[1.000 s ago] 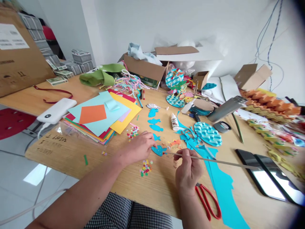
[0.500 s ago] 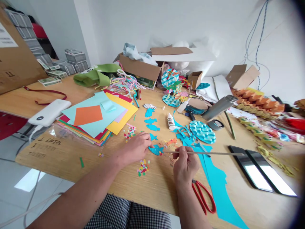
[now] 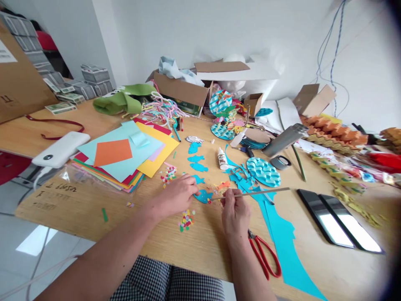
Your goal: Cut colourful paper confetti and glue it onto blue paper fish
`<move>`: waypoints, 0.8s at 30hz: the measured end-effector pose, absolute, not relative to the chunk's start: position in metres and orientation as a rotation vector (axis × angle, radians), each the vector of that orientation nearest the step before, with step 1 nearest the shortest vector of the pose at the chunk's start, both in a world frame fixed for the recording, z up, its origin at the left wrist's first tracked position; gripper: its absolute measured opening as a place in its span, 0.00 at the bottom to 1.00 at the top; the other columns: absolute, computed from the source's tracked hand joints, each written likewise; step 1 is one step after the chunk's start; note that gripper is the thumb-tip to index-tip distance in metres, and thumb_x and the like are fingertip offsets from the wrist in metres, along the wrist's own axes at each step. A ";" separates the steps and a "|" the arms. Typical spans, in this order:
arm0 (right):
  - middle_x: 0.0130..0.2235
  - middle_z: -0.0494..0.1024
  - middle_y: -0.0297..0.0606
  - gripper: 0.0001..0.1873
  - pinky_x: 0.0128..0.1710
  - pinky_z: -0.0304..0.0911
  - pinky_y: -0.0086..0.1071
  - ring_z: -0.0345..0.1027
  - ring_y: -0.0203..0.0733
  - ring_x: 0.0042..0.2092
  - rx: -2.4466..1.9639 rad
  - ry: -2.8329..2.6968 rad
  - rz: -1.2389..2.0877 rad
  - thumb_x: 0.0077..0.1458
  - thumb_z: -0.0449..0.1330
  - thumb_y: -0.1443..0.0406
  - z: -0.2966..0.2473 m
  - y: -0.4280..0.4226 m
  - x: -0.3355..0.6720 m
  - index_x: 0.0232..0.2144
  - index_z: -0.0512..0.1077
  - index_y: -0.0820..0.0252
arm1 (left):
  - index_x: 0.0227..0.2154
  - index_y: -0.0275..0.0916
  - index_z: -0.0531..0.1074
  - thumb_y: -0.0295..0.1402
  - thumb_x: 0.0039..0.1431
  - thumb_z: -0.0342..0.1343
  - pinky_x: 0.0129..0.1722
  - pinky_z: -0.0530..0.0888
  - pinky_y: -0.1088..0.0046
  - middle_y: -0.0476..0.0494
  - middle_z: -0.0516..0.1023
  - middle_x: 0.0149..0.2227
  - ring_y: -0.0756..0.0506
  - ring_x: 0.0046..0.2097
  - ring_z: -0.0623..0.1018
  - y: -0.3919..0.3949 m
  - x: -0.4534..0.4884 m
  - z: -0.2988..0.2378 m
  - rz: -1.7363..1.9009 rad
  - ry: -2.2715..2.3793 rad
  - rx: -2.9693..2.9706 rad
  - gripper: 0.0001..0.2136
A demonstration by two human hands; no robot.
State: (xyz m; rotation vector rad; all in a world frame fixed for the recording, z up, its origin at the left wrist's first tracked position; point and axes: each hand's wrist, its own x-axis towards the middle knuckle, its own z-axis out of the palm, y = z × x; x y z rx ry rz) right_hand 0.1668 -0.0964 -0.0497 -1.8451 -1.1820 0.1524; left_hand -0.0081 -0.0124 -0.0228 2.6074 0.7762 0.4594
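Note:
My left hand (image 3: 178, 192) rests on the table, its bent fingertips pressing the head end of a blue paper fish (image 3: 205, 196). Small coloured dots lie on that fish. Pinched in my right hand (image 3: 236, 215) is a thin stick (image 3: 266, 191), its left tip at the fish's tail side. Several other blue paper fish (image 3: 198, 167) lie in a column farther back. A pile of paper dots (image 3: 187, 220) sits just in front of my left fingers, and more dots (image 3: 168, 175) are behind that hand. Red-handled scissors (image 3: 265, 255) lie beside my right wrist.
Left are stacked coloured papers (image 3: 112, 152) and a white power bank (image 3: 61, 149). A white glue bottle (image 3: 222, 159), a blue patterned disc (image 3: 263, 171) and a grey flask (image 3: 286, 140) stand or lie behind my right hand. Blue paper scraps (image 3: 283, 246) and two dark phones (image 3: 326, 217) lie right.
My right hand has shifted slightly left, and the stick now slants, with its right end raised. My left hand stays at the fish. The whole view has moved a little.

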 end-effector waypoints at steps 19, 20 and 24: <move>0.22 0.72 0.34 0.19 0.27 0.57 0.30 0.69 0.41 0.25 -1.836 -1.257 0.162 0.63 0.46 0.52 -0.049 -0.096 0.166 0.27 0.64 0.57 | 0.32 0.37 0.77 0.18 0.57 0.49 0.46 0.70 0.67 0.43 0.74 0.37 0.44 0.45 0.71 -0.012 -0.009 -0.025 0.451 0.757 2.628 0.12; 0.22 0.73 0.34 0.19 0.27 0.58 0.30 0.70 0.41 0.25 -1.827 -1.236 0.158 0.63 0.46 0.52 -0.049 -0.097 0.165 0.27 0.65 0.57 | 0.32 0.37 0.77 0.17 0.57 0.50 0.46 0.70 0.67 0.43 0.74 0.37 0.44 0.45 0.71 -0.012 -0.009 -0.025 0.449 0.758 2.627 0.12; 0.21 0.74 0.35 0.20 0.26 0.58 0.30 0.70 0.41 0.24 -1.812 -1.176 0.130 0.63 0.47 0.52 -0.047 -0.100 0.164 0.26 0.66 0.57 | 0.33 0.37 0.77 0.18 0.57 0.51 0.46 0.70 0.68 0.43 0.74 0.37 0.44 0.46 0.71 -0.012 -0.009 -0.024 0.429 0.760 2.622 0.12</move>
